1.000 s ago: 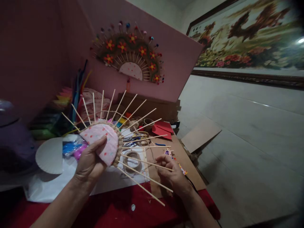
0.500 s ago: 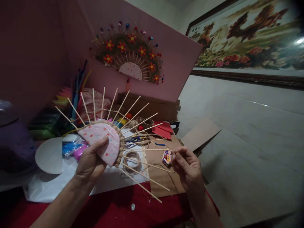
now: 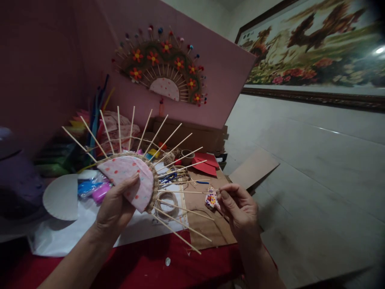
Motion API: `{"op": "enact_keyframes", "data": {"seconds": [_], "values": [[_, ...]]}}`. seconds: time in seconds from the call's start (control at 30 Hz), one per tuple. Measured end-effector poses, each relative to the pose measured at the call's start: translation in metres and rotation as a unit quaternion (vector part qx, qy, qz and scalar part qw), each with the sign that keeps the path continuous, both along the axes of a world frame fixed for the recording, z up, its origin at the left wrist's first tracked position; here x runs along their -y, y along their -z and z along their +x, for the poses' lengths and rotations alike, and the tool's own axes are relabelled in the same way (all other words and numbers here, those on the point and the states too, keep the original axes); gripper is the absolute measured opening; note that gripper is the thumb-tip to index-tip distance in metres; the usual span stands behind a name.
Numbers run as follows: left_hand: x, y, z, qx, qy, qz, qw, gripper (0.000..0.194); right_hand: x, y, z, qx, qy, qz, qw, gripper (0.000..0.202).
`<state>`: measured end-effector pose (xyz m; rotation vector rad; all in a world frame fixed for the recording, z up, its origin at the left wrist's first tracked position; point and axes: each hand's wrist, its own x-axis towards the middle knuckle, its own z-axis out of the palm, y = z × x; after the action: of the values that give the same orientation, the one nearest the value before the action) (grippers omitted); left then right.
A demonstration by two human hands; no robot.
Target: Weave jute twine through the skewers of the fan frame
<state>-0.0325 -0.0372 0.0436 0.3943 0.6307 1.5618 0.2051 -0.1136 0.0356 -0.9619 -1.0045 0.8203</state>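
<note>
My left hand grips a half-round piece covered in pink spotted cloth, thumb on its face. Woven twine edges its curve, and several thin wooden sticks fan out from it. A strand of twine loops across the upper sticks. On the right, my right hand is pinched at the tip of one stick; thin twine seems to be between the fingers, though it is too small to make out fully. A small flower-patterned piece lies beside those fingertips.
A twine coil, blue scissors, red paper and brown cardboard lie on the table. At the left are a white half plate and bagged clay. A finished fan hangs on the pink board behind.
The piece in my left hand has turned slightly, its upper sticks shifting left and its right-hand sticks a little lower. My right hand has moved slightly, its fingers still pinched at a stick tip.
</note>
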Motion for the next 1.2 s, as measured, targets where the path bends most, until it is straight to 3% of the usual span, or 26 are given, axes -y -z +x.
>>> {"op": "enact_keyframes", "data": {"seconds": [0.4, 0.63, 0.83, 0.93, 1.07, 1.2], "values": [[-0.001, 0.004, -0.001, 0.001, 0.007, -0.006, 1.0, 0.031, 0.015, -0.004, -0.009, 0.094, -0.051, 0.091, 0.99, 0.004], [-0.001, 0.003, 0.0, -0.003, 0.01, -0.003, 1.0, 0.031, 0.024, -0.01, -0.013, 0.094, -0.103, 0.052, 0.989, 0.004], [-0.002, 0.006, -0.001, -0.008, 0.017, 0.001, 1.0, 0.031, 0.032, -0.011, -0.018, 0.202, -0.168, 0.042, 0.964, 0.011], [-0.002, 0.006, -0.001, 0.0, 0.016, -0.003, 1.0, 0.03, 0.031, -0.013, -0.014, 0.247, -0.152, 0.065, 0.955, 0.012], [-0.002, 0.004, -0.002, 0.013, 0.01, -0.017, 1.0, 0.032, 0.026, -0.01, -0.004, 0.178, -0.085, 0.064, 0.978, 0.007], [-0.003, 0.003, -0.002, 0.023, 0.01, -0.027, 0.999, 0.034, 0.021, 0.001, 0.001, 0.139, -0.092, 0.015, 0.986, 0.007]]}}
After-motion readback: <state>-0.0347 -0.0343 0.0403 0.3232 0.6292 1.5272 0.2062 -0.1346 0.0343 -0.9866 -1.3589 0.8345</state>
